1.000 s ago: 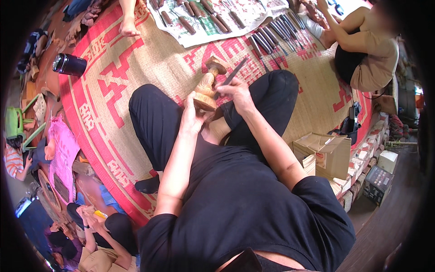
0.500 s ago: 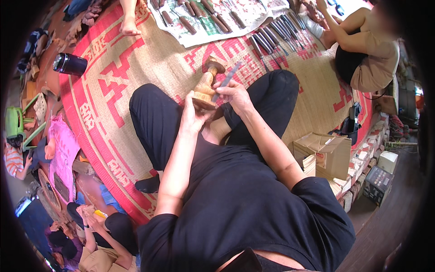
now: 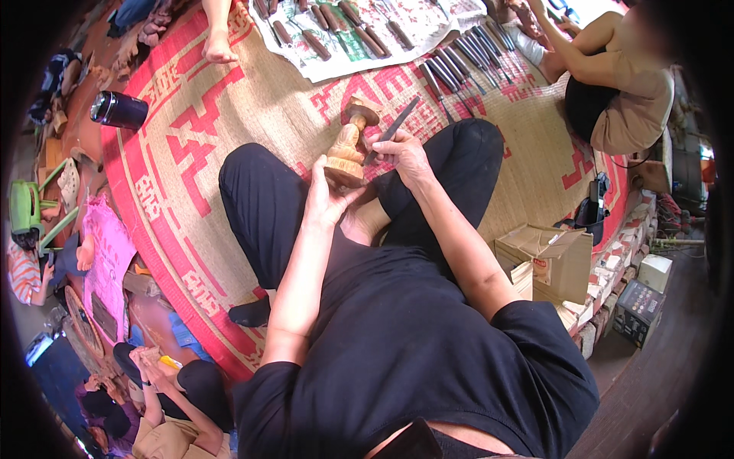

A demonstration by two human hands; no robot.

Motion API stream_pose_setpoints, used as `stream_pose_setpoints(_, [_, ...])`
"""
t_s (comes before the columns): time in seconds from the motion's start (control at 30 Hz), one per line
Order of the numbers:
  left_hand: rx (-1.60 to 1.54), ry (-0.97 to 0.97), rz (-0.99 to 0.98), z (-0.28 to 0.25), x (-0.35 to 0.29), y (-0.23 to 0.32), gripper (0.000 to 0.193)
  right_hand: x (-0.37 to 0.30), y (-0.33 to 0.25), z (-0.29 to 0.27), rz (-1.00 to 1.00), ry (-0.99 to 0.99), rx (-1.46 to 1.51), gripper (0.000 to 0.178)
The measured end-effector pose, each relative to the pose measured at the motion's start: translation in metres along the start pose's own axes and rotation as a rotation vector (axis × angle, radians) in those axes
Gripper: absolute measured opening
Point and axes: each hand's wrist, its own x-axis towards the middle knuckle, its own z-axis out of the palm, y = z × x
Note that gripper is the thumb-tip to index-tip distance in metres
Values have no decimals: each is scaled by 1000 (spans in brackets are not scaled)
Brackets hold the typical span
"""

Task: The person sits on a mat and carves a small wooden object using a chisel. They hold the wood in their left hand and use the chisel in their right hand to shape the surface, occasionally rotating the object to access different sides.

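A carved wooden figurine (image 3: 346, 145), pale brown with a round base and a wider disc-shaped piece at its far end, tilts over my crossed legs. My left hand (image 3: 325, 197) grips it from below by the base, fingers wrapped round it. Just to its right, my right hand (image 3: 401, 155) is closed on a flat, tapering grey metal file (image 3: 397, 125). The file's far end points up and to the right, over the mat. Its near end lies close to the figurine's side; whether they touch I cannot tell.
A red-patterned straw mat (image 3: 264, 99) lies under me. Ahead, several carving tools (image 3: 464, 61) lie on and beside a white cloth (image 3: 317, 69). A dark flask (image 3: 119, 110) lies at left. A cardboard box (image 3: 562, 268) stands at right, below a seated person (image 3: 619, 99).
My right hand has shifted slightly right, and the file has swung so its far end points further right. The figurine has barely moved in my left hand.
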Motion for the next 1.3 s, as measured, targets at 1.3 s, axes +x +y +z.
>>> stream_pose_setpoints(1.3, [192,43,117,4,0,-3,56,-1,0,15,-63,35,-107,13])
